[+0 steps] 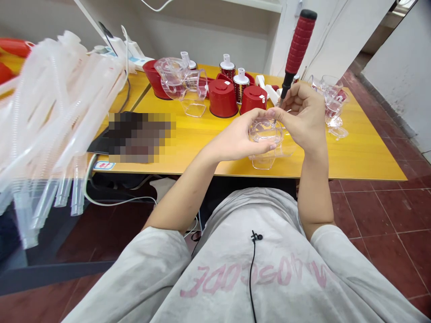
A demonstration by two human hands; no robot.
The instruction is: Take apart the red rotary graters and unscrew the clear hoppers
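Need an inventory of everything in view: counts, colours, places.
yellow table: 1, yellow, under the items
corrugated tubes: many, translucent white, far left
red cylinders: 2, red, mid-table
capped drums: about 3, red with white tops, behind the cylinders
red bowl: 1, red, far edge of table
clear pieces: several, clear, right end of table
floor tiles: many, dark red, right of table
screwdriver: 1, red and black handle, in right hand
clear plastic part: 1, clear, in left hand
shirt: 1, light grey, worn
left hand: 1, holding the part
right hand: 1, holding the screwdriver
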